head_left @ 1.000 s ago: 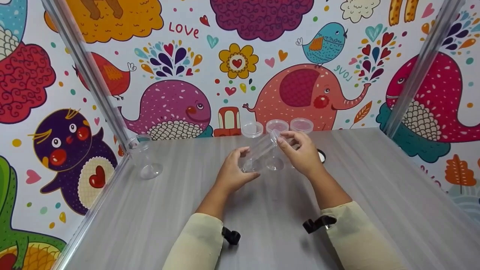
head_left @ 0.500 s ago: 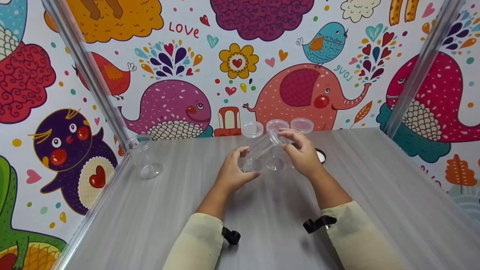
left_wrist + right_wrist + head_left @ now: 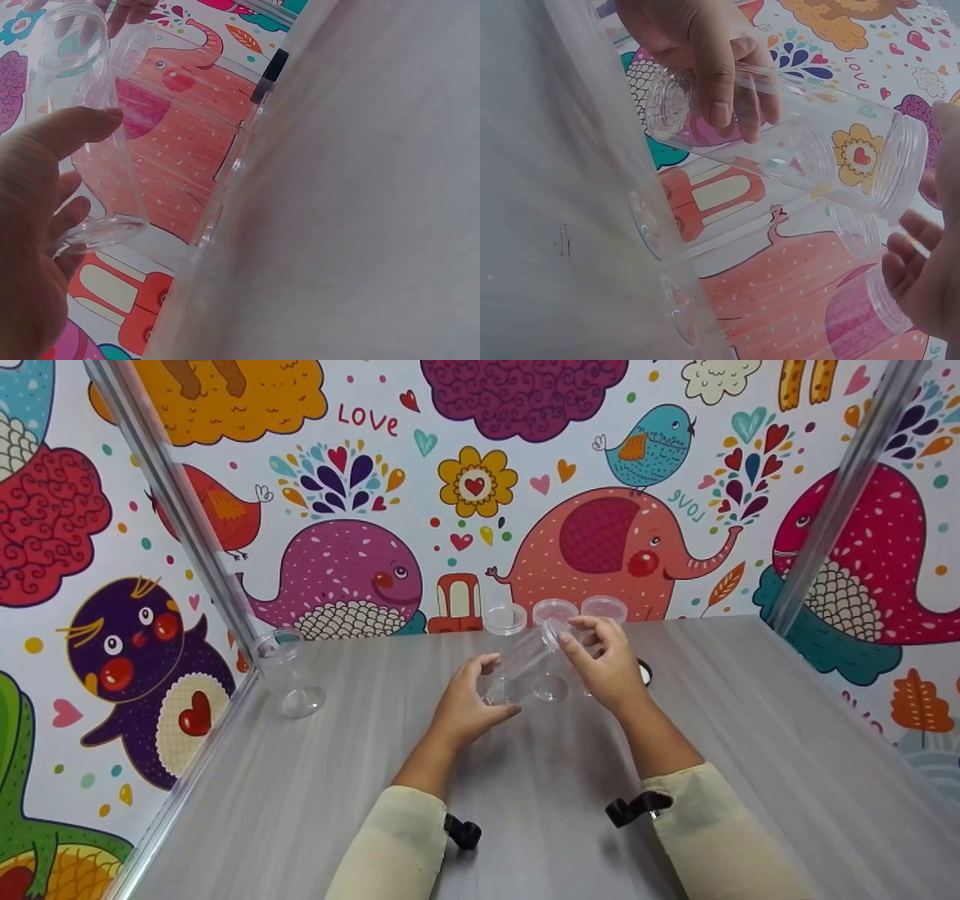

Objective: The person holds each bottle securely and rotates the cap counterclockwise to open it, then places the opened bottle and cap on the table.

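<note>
My left hand (image 3: 465,701) holds a clear plastic jar (image 3: 521,656) near its base. The jar is tilted above the table, its top toward the upper right. At that end sits a clear round lid (image 3: 551,634), with the thumb and fingers of my right hand (image 3: 606,667) around its edge. In the right wrist view the lid (image 3: 904,166) shows as a smooth band on the jar (image 3: 810,142). The fingertips' exact contact with it is hard to see. The left wrist view shows my left hand (image 3: 37,225) with its thumb across the jar's side.
Behind the held jar stand three clear jars in a row: a left one (image 3: 504,619), a middle one (image 3: 555,610) and a right one (image 3: 604,609). Another clear jar (image 3: 300,703) stands at the left wall. A black lid (image 3: 645,672) lies behind my right hand.
My right hand's fingers and thumb have shifted around the lid, toward the jar's mouth and back. My left hand and the jar have stayed nearly still.
</note>
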Available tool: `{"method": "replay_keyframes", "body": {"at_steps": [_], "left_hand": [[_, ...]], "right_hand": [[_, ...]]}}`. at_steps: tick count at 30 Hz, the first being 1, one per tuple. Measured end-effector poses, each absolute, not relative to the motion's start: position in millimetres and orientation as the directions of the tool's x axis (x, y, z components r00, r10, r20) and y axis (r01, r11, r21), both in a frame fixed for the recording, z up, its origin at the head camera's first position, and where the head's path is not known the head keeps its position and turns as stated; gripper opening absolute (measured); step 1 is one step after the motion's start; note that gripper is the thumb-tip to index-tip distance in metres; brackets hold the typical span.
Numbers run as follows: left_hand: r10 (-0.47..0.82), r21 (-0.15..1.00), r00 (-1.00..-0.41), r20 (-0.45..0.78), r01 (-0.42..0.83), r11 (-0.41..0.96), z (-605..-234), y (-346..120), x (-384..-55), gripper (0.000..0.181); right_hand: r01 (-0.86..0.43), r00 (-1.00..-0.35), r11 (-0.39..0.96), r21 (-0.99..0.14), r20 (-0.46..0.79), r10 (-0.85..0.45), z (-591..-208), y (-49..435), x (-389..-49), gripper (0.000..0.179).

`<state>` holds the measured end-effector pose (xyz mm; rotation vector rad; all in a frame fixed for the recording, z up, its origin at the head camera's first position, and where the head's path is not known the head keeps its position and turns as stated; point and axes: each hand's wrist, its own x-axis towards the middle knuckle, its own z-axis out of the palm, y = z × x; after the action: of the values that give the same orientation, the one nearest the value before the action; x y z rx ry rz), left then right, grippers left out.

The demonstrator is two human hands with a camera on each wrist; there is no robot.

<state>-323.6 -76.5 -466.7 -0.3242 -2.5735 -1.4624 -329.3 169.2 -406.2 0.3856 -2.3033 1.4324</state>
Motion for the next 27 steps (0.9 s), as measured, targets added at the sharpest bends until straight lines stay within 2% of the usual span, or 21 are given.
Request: {"method": "replay_keyframes", "body": {"at_steps": [7,19,27], "left_hand": [[0.113,0.822,-0.959,0.258,0.28,0.496,-467.9,-76.7,-323.9,0.088],[0.095,0.819,-0.965,0.246,0.259,0.512,-467.4,-76.9,-322.4,0.089],[0.099,0.819,-0.962,0.253,0.267,0.507,-468.2,-77.5,-323.3,0.088]], "right_hand": [[-0.366,-0.919,0.467,-0.805,0.393,-0.043,-408.0,171.0,-330.9,0.05],[-0.47,-0.88,0.364,-0.804,0.459,-0.122,-410.7,171.1,-328.7,0.033],[-0.52,-0.854,0.259,-0.814,0.489,-0.179,-411.8,171.7,-328.0,0.044]]}}
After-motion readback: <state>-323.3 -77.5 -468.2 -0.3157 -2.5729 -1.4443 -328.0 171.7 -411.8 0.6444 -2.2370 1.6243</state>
